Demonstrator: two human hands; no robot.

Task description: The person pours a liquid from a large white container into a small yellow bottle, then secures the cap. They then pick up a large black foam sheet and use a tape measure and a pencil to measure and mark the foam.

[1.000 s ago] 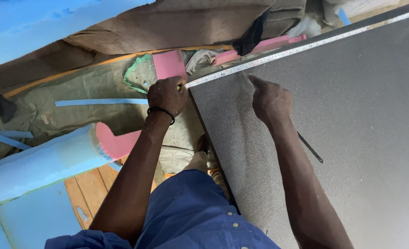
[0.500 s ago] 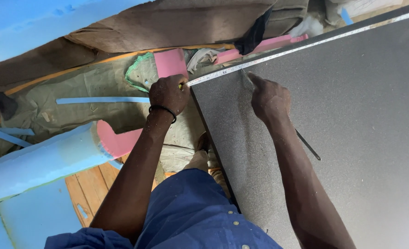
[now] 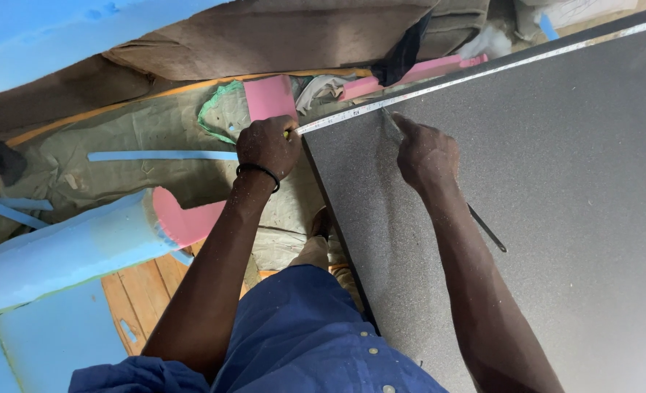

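A big dark grey speckled foam sheet (image 3: pixel 556 182) fills the right side. Along its far edge runs a stretched white measuring tape (image 3: pixel 483 73). My left hand (image 3: pixel 266 145), with a black band at the wrist, is closed on the tape's end at the sheet's near left corner. My right hand (image 3: pixel 426 153) rests on the sheet just below the tape and grips a thin dark tool (image 3: pixel 487 229); its tip touches the sheet by the tape and its tail sticks out behind my wrist.
A blue foam roll with a pink end (image 3: pixel 83 244) lies at the left. A pink foam block (image 3: pixel 268 97), blue strips (image 3: pixel 159 156), olive sacking (image 3: pixel 119 138) and brown cloth (image 3: pixel 265 36) lie beyond. Wooden boards (image 3: pixel 137 291) show below. My foot (image 3: pixel 321 233) stands by the sheet's edge.
Both hands stay almost where they were. My right hand has shifted slightly along the tape with the tool's tip on the sheet.
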